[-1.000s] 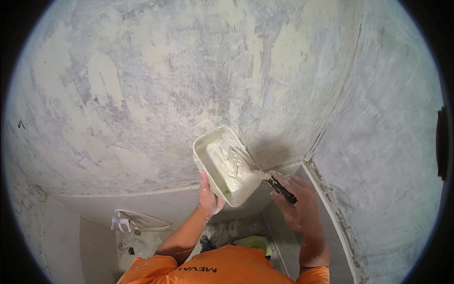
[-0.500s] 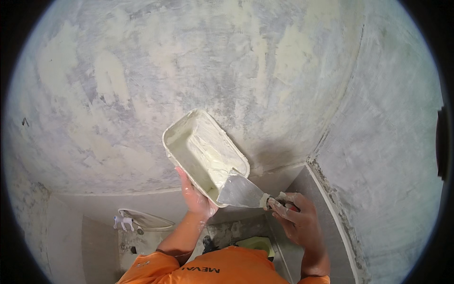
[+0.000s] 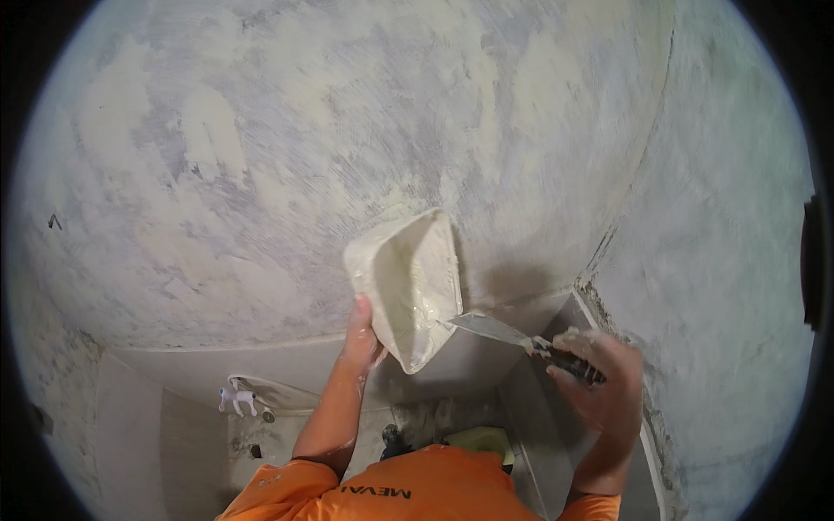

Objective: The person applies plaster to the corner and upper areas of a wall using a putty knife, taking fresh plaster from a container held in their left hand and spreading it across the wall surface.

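My left hand is closed round the side of a rectangular white tub, smeared with creamy paste and tipped up steeply, its opening turned rightward. My right hand grips the dark, paste-coated handle of a putty knife. The flat metal blade points left, its tip at the tub's lower right rim; whether they touch I cannot tell. Beyond both hands is a wall with rough, pale patches of coating.
A second wall meets it at a rough seam on the right. Low grey tiled sides surround a recess below me, with a white plastic fitting and hose at lower left. A yellow-green object lies behind my orange-shirted body.
The tub has swung from face-up to tipped steeply, moving slightly right since half a second ago. My right hand and the knife have moved right, the blade withdrawing from inside to the rim.
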A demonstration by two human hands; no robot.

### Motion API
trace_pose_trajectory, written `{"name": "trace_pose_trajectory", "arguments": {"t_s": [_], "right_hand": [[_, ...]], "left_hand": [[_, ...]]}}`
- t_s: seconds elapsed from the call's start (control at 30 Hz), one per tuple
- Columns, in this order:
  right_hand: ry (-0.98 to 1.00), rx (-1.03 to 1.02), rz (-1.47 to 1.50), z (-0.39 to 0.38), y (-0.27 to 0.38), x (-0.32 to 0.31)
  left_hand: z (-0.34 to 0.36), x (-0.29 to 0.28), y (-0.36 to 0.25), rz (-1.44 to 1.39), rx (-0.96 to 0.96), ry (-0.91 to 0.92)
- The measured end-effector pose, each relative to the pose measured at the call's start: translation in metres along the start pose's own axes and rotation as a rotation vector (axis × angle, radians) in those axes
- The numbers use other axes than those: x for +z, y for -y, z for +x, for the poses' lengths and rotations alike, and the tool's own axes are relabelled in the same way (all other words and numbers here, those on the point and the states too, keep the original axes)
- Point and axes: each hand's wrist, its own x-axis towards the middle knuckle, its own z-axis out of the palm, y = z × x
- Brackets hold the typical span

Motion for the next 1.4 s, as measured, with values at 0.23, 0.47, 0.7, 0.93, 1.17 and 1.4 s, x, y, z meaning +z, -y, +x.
{"name": "trace_pose_trajectory", "arguments": {"t_s": [0.23,0.47,0.7,0.93,1.17,1.4], "right_hand": [[0.200,0.277,0.221,0.051,0.005,0.011],[0.170,0.262,0.490,0.066,-0.012,0.041],[0.261,0.299,0.480,0.065,-0.033,0.073],[0.217,0.438,0.653,0.053,-0.042,0.099],[0.193,0.576,0.614,0.054,-0.057,0.100],[0.135,0.605,0.632,0.054,-0.064,0.099]], "left_hand": [[0.003,0.021,0.007,-0.140,-0.344,0.059],[0.009,0.022,0.021,-0.266,-0.450,0.093],[0.009,0.033,0.016,-0.184,-0.540,0.094],[0.011,0.019,0.037,-0.361,-0.695,0.204],[0.006,0.020,0.065,-0.451,-0.794,0.095],[0.001,0.030,0.069,-0.441,-0.827,0.091]]}}
